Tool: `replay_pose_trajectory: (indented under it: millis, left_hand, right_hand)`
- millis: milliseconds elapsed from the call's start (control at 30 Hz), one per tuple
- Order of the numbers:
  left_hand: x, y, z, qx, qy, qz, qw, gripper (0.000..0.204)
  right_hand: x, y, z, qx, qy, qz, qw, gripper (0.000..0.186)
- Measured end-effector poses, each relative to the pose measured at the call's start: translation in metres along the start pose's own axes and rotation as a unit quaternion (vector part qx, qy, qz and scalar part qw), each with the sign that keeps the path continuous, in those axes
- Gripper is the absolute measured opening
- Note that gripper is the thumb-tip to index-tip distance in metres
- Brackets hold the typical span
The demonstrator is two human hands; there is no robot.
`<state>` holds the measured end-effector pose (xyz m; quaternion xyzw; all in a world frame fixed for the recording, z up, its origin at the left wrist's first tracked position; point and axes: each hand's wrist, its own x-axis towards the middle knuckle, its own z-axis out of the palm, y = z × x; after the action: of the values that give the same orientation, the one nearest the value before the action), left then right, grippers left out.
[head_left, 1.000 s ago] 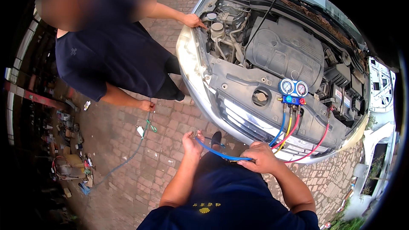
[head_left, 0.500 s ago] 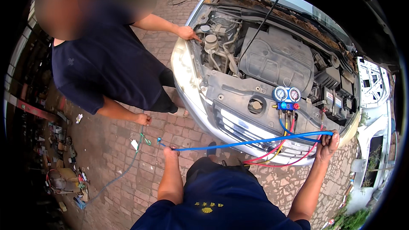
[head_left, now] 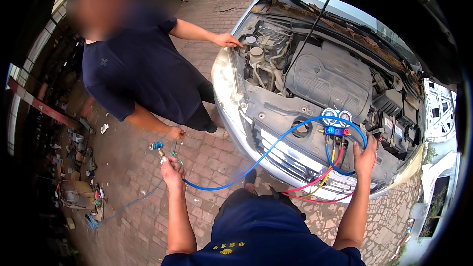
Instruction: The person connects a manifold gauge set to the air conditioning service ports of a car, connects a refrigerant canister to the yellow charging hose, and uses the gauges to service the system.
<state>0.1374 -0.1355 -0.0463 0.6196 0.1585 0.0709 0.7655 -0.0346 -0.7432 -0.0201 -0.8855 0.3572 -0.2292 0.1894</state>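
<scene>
In my left hand [head_left: 173, 173] is the end of a blue hose [head_left: 268, 157], just below its brass fitting. A blue quick coupler [head_left: 156, 145] sticks out beyond my fingers. My right hand [head_left: 365, 158] is at the front of the engine bay, its thumb and fingers around the looped part of the same hose. That hose arches between both hands and runs to a manifold gauge set [head_left: 337, 123] with two round dials. The gauge set rests over the front panel of the engine bay. Red hoses [head_left: 320, 176] and a yellow hose [head_left: 322, 183] hang from it.
A co-worker [head_left: 143, 79] at the left points one hand [head_left: 227, 40] into the engine bay; the other [head_left: 177, 133] is by a thin hose. A prop rod [head_left: 315, 22] slants across under the raised hood. Clutter [head_left: 81, 197] lies at far left, a white car body part [head_left: 438, 111] at right.
My left hand has risen, bringing the coupler up and left. My right hand has moved left and inward. The blue hose, stretched nearly straight before, now bows upward in a slack arch.
</scene>
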Motion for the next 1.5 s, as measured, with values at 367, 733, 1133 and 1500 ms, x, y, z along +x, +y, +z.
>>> replay_pose_trajectory:
  millis: [367, 733, 1133, 1500]
  left_hand:
    - [-0.11, 0.069, 0.221, 0.326, -0.369, 0.233, 0.839, 0.038]
    - [-0.114, 0.058, 0.265, 0.17, -0.566, 0.07, 0.804, 0.048]
    - [-0.107, 0.005, 0.288, 0.347, -0.511, 0.202, 0.76, 0.025]
    - [-0.092, -0.045, 0.134, 0.504, -0.338, 0.196, 0.771, 0.049]
  right_hand:
    - [-0.023, -0.201, -0.012, 0.404, -0.304, -0.244, 0.828, 0.047]
    - [-0.036, -0.206, 0.013, 0.637, -0.42, -0.007, 0.646, 0.05]
    - [0.002, -0.161, 0.062, 0.81, -0.174, 0.218, 0.515, 0.032]
    - [0.055, -0.065, 0.244, 0.5, -0.289, 0.282, 0.766, 0.03]
